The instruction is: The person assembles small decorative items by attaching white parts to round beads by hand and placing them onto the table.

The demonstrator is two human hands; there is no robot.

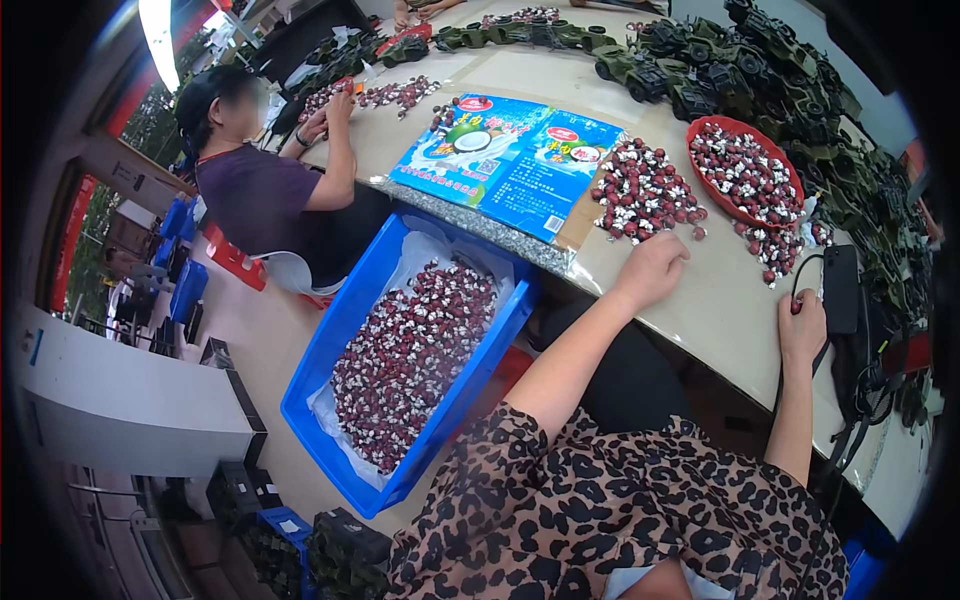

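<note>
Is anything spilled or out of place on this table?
Some small dark red and white pieces lie scattered on the beige tabletop just outside the round red tray, like overflow. The right hand holds one piece at the table edge; the left hand rests beside a loose pile.

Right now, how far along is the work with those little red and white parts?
Done: rows of dark green toy vehicles line the table's far edge. In hand: the left hand rests by a loose pile of parts; the right hand pinches one small red piece. Left: the red tray and the blue crate both hold many parts.
</note>
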